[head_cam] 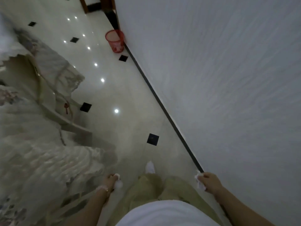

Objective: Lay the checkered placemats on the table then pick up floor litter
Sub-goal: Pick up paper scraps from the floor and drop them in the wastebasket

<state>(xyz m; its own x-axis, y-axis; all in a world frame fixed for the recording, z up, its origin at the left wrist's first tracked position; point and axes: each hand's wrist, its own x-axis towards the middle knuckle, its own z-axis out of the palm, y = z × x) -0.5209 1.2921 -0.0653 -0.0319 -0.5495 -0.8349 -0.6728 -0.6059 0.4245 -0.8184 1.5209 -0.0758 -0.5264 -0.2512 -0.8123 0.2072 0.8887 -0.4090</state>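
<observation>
Both hands loaded: left hand (111,181) is clenched round a white crumpled wad (118,182), right hand (210,181) round another scrap of white litter (199,181). Red mesh bin (115,41) stands far ahead against the wall (211,62); likely the drop point, hence the carry along the floor (130,95). Cloth-draped furniture (32,128) left of the bin, blurred. Placemats and tabletop out of view; litter partly hidden by fingers.
</observation>
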